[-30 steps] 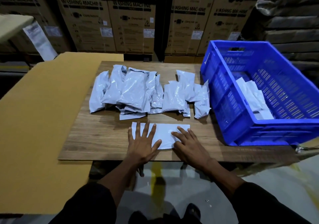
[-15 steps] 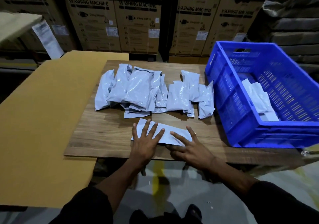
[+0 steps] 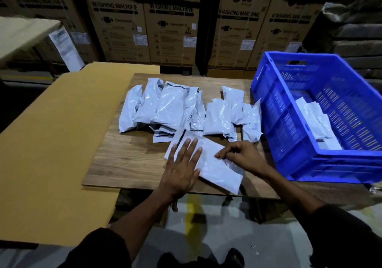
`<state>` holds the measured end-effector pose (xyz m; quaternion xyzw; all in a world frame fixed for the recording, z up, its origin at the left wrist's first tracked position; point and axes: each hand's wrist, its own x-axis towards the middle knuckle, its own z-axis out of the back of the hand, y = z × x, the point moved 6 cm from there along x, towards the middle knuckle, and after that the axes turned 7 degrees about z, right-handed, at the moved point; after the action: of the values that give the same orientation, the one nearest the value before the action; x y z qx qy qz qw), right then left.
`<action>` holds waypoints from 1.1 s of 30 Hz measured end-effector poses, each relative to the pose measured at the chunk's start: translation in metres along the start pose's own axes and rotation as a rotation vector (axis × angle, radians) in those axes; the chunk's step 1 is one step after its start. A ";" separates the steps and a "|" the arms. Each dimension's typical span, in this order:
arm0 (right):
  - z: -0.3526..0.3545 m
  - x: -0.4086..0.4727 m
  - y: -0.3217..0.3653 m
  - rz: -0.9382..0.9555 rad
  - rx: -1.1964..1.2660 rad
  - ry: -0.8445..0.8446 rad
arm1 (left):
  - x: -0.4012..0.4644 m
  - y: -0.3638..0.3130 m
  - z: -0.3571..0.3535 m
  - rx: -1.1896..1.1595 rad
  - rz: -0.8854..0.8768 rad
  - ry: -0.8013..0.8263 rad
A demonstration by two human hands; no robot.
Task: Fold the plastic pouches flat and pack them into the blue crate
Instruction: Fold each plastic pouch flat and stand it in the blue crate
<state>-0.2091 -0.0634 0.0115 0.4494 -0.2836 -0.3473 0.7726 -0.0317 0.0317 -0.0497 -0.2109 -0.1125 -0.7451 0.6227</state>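
One pale grey plastic pouch (image 3: 219, 171) lies diagonally on the wooden board (image 3: 128, 160) near its front edge. My left hand (image 3: 182, 168) presses flat on the pouch's left part, fingers straight and spread. My right hand (image 3: 241, 157) has its fingers curled and pinches the pouch's upper right edge. Behind them a heap of several crumpled grey pouches (image 3: 173, 107) spreads across the board. The blue crate (image 3: 289, 143) stands at the right, with folded pouches (image 3: 314, 119) lying on its bottom.
A sheet of brown cardboard (image 3: 55, 143) lies left of the board. Stacked washing-machine cartons (image 3: 171, 26) form a wall behind. Below the board's front edge the grey floor (image 3: 217, 236) shows, with a yellow line.
The pouch has turned from lying level to a diagonal. My right hand went from flat on it to pinching its upper edge. My left hand still presses it down.
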 end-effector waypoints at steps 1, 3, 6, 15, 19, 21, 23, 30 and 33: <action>0.001 0.003 -0.004 -0.081 0.018 0.079 | -0.001 -0.002 -0.012 0.000 -0.012 0.067; 0.005 0.009 -0.014 -0.167 -0.108 0.203 | -0.008 -0.002 -0.039 0.018 0.014 0.230; 0.008 0.019 -0.028 -0.108 -0.541 0.146 | -0.021 -0.002 -0.062 0.030 0.124 0.362; -0.076 -0.055 -0.060 0.114 -0.915 0.003 | -0.010 -0.027 -0.043 -0.152 0.155 0.143; -0.070 -0.051 -0.061 0.127 -0.776 -0.021 | 0.012 -0.047 -0.048 -0.424 0.208 0.292; -0.065 -0.051 -0.062 0.136 -0.727 -0.046 | 0.012 -0.049 -0.055 -0.420 0.206 0.297; -0.063 -0.051 -0.063 0.140 -0.715 -0.057 | 0.007 -0.046 -0.060 -0.392 0.174 0.284; -0.062 -0.050 -0.066 0.129 -0.780 -0.030 | 0.004 -0.042 -0.063 -0.250 0.171 0.303; -0.059 -0.056 -0.073 0.101 -0.832 0.006 | 0.000 -0.035 -0.061 -0.212 0.170 0.305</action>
<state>-0.2186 -0.0158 -0.0862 0.0859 -0.1384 -0.3927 0.9051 -0.0762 0.0118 -0.1006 -0.1688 0.0802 -0.7207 0.6676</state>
